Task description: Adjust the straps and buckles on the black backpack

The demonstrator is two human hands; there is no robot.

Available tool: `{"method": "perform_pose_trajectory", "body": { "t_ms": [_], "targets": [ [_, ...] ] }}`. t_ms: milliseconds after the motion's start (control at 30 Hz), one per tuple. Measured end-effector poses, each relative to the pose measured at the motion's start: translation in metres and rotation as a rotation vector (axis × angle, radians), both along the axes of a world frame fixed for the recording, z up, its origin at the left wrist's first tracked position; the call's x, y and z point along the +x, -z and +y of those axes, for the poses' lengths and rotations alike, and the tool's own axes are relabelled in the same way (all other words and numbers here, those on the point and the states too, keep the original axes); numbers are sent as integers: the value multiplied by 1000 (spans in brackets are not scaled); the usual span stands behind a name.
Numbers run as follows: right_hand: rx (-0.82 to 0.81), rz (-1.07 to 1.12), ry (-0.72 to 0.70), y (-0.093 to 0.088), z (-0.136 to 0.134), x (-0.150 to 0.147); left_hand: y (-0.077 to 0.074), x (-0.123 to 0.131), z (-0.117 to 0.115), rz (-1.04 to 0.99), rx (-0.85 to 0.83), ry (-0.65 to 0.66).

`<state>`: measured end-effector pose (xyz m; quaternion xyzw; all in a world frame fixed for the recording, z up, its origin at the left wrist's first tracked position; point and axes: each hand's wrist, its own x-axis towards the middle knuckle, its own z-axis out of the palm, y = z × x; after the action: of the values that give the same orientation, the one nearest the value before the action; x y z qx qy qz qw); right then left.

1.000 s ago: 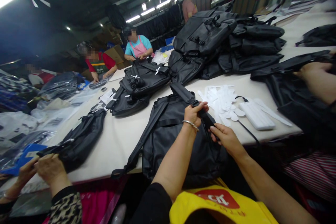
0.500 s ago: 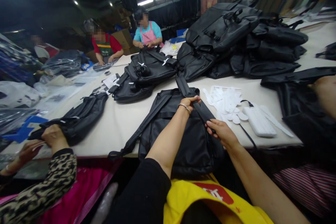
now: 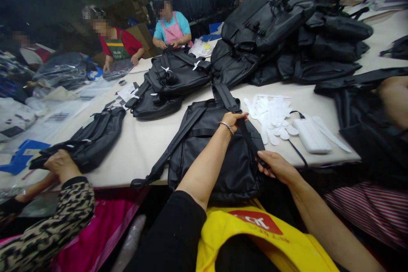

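Observation:
A black backpack (image 3: pixel 219 153) lies flat on the white table (image 3: pixel 143 144), hanging partly over the near edge. My left hand (image 3: pixel 233 120), with a bracelet on the wrist, is closed on the upper part of its right shoulder strap (image 3: pixel 247 136). My right hand (image 3: pixel 276 165) grips the same strap lower down, near the table's front edge. The strap runs taut between the two hands. The other strap (image 3: pixel 172 153) lies loose to the left.
White paper pieces (image 3: pixel 270 114) and a white flat pack (image 3: pixel 310 135) lie right of the backpack. A pile of black backpacks (image 3: pixel 280 38) fills the back. A co-worker's hands (image 3: pixel 60 163) hold a black bag at left. Another person's arm (image 3: pixel 393 100) is at right. Two people work across the table.
My right hand has slid down the strap toward me while the left hand stays near the top. The view has tipped downward a little.

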<state>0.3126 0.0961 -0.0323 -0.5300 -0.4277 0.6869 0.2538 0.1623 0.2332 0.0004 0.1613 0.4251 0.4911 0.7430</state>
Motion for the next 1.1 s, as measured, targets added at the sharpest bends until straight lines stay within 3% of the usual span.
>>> {"method": "perform_pose_trajectory", "body": {
  "t_ms": [300, 467, 600, 733, 833, 1000, 1100],
  "targets": [
    [35, -39, -49, 5, -17, 12, -12, 4, -17, 2, 66, 125],
    [409, -457, -23, 6, -4, 23, -29, 4, -36, -40, 199, 156],
    [645, -525, 72, -11, 14, 8, -43, 4, -52, -75, 329, 187],
    [714, -364, 259, -42, 32, -23, -56, 2, -65, -106, 403, 213],
    [749, -257, 276, -60, 36, -41, -62, -3, -73, -92, 407, 199],
    [910, -622, 381, -67, 24, -53, -64, -12, -81, -91, 445, 174],
    [974, -820, 362, -67, 16, -55, -62, -12, -84, -105, 470, 145]
  ]
}}
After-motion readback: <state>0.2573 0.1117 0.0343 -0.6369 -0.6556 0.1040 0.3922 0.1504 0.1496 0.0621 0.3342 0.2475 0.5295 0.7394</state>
